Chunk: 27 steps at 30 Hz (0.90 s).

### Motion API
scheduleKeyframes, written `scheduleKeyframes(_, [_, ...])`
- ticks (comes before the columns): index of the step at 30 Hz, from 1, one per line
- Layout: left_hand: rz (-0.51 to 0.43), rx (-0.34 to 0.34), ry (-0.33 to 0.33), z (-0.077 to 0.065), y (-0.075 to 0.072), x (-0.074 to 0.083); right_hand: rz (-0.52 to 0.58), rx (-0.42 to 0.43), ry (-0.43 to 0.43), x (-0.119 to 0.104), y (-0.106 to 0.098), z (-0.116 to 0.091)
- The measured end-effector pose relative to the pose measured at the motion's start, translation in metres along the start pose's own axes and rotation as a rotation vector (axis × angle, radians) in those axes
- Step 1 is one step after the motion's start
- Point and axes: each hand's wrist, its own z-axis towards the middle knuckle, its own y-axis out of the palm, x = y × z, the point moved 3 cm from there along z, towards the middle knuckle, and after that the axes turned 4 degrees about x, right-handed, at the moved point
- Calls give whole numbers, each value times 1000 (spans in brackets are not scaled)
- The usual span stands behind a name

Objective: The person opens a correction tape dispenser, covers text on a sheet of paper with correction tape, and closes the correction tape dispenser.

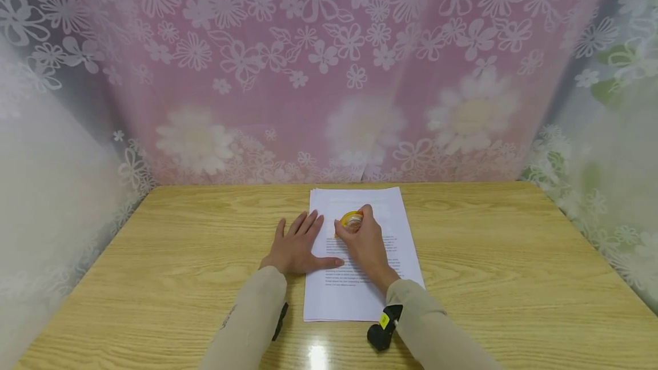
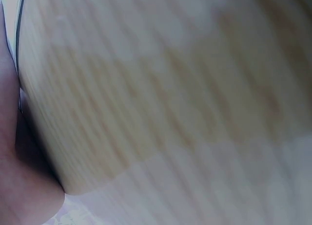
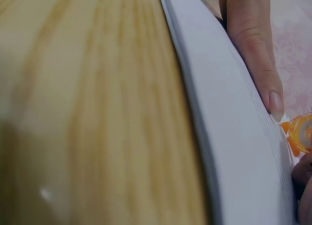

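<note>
My right hand [image 1: 367, 244] pinches a small orange correction tape dispenser [image 1: 352, 221] between thumb and fingers, low over the upper half of a printed sheet [image 1: 360, 304]. In the right wrist view the dispenser [image 3: 301, 132] shows a see-through orange casing with a pale reel inside. My left hand [image 1: 297, 250] lies spread across the sheet's left edge, fingers straight, its thumb pointing right over the text. That thumb [image 3: 258, 54] also appears in the right wrist view, resting on the paper. Only a blurred part of the left hand [image 2: 24, 186] enters the left wrist view.
Under the top page is a thin stack of paper, its edges slightly uneven. The wood-grain table [image 1: 514, 256] extends on both sides. A pink floral curtain [image 1: 329, 73] hangs along the back edge, with pale floral curtains at the sides. A black device [image 1: 381, 333] sits at the right wrist.
</note>
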Motion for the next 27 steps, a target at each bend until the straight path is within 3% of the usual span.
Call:
scheduleKeyframes(11, [-11, 16, 14, -3, -4, 3, 5, -7, 26, 2, -6, -1])
scheduleKeyframes(27, [-24, 26, 8, 7, 14, -8, -7, 7, 35, 11, -14, 1])
